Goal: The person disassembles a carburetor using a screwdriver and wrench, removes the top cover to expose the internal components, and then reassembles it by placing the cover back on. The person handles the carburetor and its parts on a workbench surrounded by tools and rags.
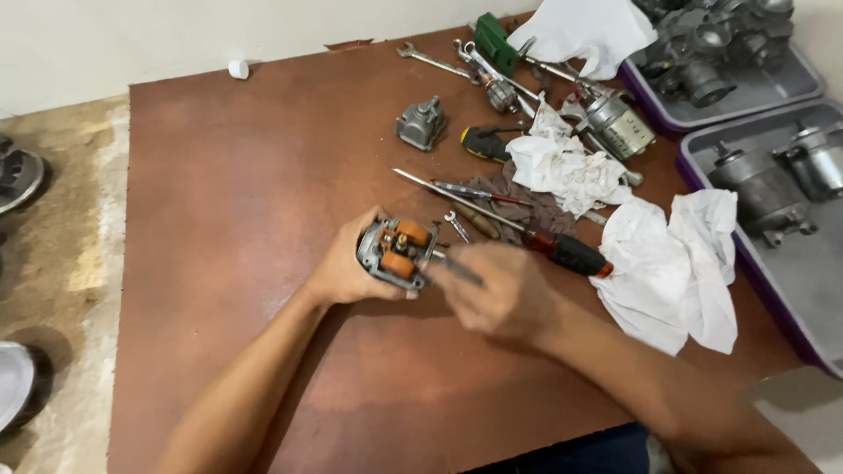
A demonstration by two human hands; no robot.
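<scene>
Motor part: round grey metal housing with orange coils showing inside; held just above the table, left of centre toward the near edge.
Left hand: fingers wrapped round the motor part from behind and below, open face turned toward the right hand.
Right hand: blurred; fingers pressed together on a thin dark tool whose tip is at the motor part's right edge.
Table: brown board, scuffed and smeared, a chipped notch at the far edge.
Loose items: red-handled screwdriver just beyond the right hand; a small wrench beside it; white rags to the right; a grey casting standing apart farther back; more wrenches and a green piece at the far edge.
Trays: two, purple-rimmed, at the right edge, grey motor parts laid in them.
Room: pale wall behind the table; worn concrete floor on the left; round metal objects lie partly in view at the left edge.
</scene>
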